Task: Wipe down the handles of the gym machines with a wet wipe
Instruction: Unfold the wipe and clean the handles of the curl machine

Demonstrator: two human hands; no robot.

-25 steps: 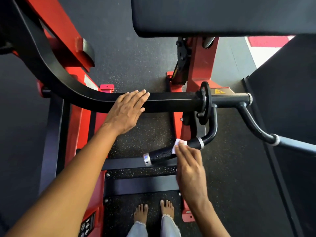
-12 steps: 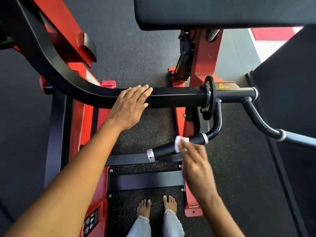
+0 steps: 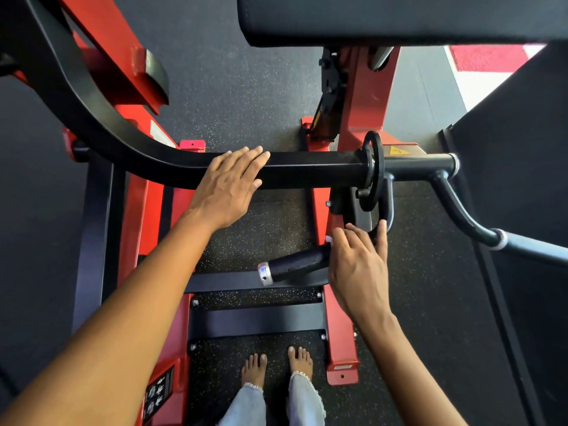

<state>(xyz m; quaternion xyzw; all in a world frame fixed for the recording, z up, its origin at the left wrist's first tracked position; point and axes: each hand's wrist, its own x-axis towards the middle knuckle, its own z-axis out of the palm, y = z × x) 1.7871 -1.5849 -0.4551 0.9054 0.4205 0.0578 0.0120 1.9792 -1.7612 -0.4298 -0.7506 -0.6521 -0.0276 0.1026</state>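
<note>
Handle (image 3: 295, 263): black textured grip with a silver end collar (image 3: 265, 273), projecting leftward and toward the person from under the right hand (image 3: 358, 269). Right hand lies over the inner end of the grip, where the grip meets the curved black tube (image 3: 389, 207); fingers loosely curled around it, index finger extended up along the tube. Wet wipe (image 3: 329, 239): only a small white corner shows at the fingertips on the far-left edge of the right hand, pressed against the handle; the rest is hidden under the fingers. Whether the thumb closes under the grip cannot be told. Left hand (image 3: 229, 187): flat, fingers straight and pressed together, palm resting on top of the black lever arm (image 3: 307, 172), holding nothing. Lever arm runs right from this hand to a black ring collar (image 3: 372, 170), which sits just beyond the right hand's fingertips. No containers in view. Labels: yellow triangular warning sticker (image 3: 399, 151) on the red frame (image 3: 362, 96) beyond the ring collar; black pictogram label (image 3: 158, 392) on the red frame below the left forearm; text on both too small to read. Small bluish mark on the silver collar, unreadable. Black pad (image 3: 399, 16) far beyond both hands. Bare feet (image 3: 276, 364) on speckled black floor (image 3: 239, 96), between the forearms.
</note>
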